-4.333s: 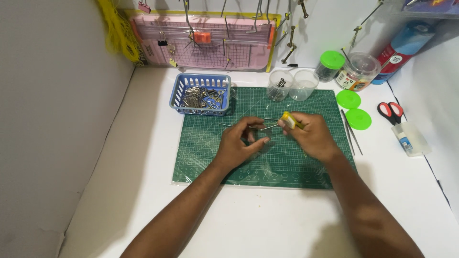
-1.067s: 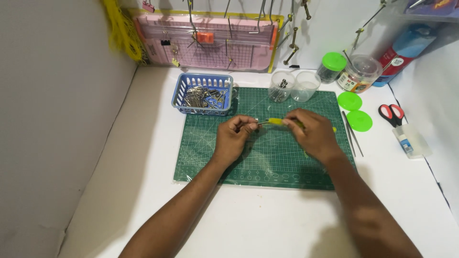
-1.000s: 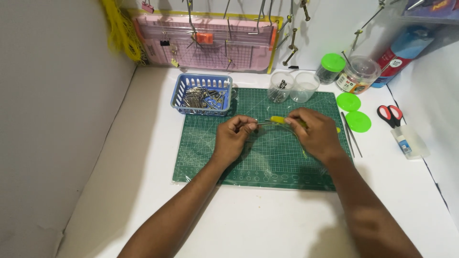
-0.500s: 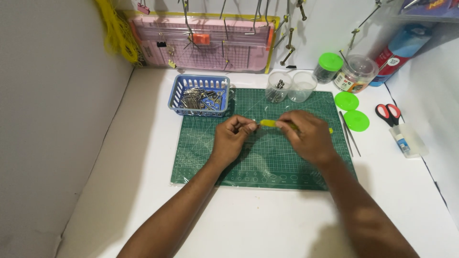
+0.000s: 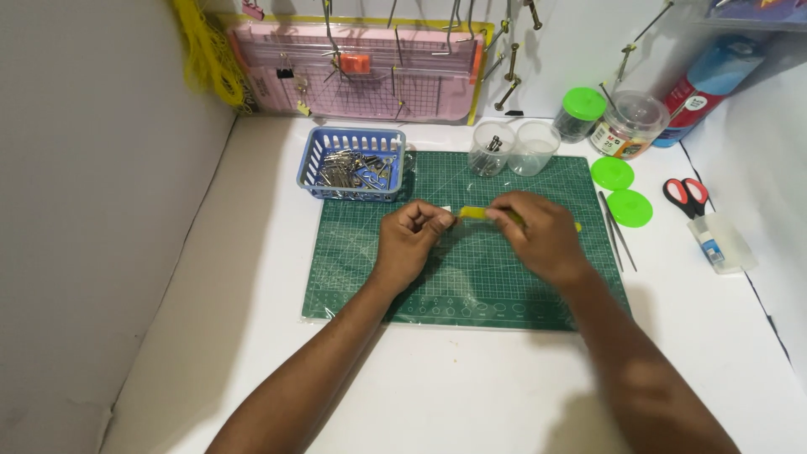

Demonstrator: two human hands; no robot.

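Both of my hands hover over a green cutting mat (image 5: 471, 286) on the white table. My right hand (image 5: 542, 235) grips a small yellow-handled tool (image 5: 475, 213), held level with its tip pointing left. My left hand (image 5: 409, 240) is closed in a loose fist and pinches something small at the tool's tip; the fingers hide what it is. A blue plastic basket (image 5: 351, 161) of several metal clips sits at the mat's far left corner.
Two clear cups (image 5: 513, 148) stand at the mat's far edge. Green-lidded jars (image 5: 607, 122), two loose green lids (image 5: 620, 190), thin metal rods (image 5: 618, 231), red scissors (image 5: 685, 195) and a small clear box (image 5: 723, 242) lie on the right. A pink tray (image 5: 370, 71) leans against the back wall.
The yellow tool has gone from tilted upward in my right hand to lying level, its tip brought to my left hand's fingers. Both hands have stayed over the mat's middle.
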